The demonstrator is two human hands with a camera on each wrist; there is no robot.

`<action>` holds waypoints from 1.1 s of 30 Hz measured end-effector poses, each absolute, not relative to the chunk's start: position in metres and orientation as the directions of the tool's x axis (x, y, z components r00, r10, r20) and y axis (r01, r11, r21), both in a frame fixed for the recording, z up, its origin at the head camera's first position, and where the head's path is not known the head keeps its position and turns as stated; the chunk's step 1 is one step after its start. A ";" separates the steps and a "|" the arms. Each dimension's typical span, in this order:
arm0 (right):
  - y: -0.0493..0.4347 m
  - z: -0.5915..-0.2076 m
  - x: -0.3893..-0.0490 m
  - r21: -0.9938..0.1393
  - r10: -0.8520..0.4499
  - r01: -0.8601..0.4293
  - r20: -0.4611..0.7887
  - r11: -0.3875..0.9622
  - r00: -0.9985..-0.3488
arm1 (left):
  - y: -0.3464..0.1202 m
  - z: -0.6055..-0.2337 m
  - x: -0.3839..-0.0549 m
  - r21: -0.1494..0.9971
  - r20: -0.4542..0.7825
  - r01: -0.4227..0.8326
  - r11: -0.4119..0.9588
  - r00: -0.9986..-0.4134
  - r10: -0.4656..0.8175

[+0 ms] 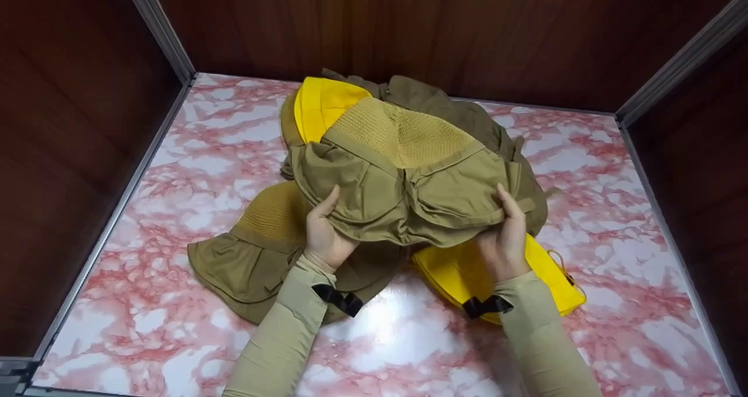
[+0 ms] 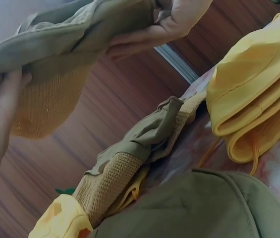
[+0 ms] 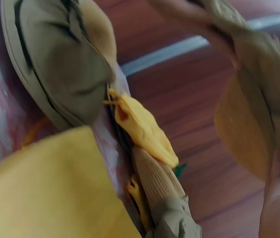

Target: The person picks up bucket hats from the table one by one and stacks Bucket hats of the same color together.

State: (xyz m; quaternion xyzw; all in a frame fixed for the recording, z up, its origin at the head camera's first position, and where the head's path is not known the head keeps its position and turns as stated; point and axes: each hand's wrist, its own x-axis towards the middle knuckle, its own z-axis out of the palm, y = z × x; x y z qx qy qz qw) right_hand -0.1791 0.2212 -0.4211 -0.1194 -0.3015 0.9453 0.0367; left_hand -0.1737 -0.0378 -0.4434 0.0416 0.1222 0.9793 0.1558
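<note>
Both hands hold up an olive sun hat with a tan mesh crown, above the other hats. My left hand grips its brim at the left, thumb on top; my right hand grips the brim at the right the same way. In the left wrist view the hat hangs between the two hands, its mesh downward. Part of the right hand's fingers lies hidden beneath the brim. Below the left hand rests another olive mesh hat; a yellow hat with a cord lies below the right hand.
Behind the held hat is a heap with a yellow hat and brown-olive hats. The pink-and-white marbled table is bounded by dark wood panels with metal edging.
</note>
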 end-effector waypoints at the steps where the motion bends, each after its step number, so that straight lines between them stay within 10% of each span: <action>1: 0.223 -0.421 -0.179 -0.582 0.146 0.013 -0.224 -0.813 -0.964 | -0.039 -0.444 -0.174 0.244 0.047 -0.299 -0.923 -0.947 0.319; 10: 0.224 -0.426 -0.179 -0.576 0.129 0.059 -0.279 -0.815 -0.951 | -0.044 -0.447 -0.172 0.273 0.057 -0.274 -0.922 -0.952 0.300; 33: 0.221 -0.440 -0.174 -0.667 0.101 0.107 -0.266 -0.738 -0.959 | -0.071 -0.448 -0.173 0.782 -0.149 -0.013 -0.623 -0.975 -0.166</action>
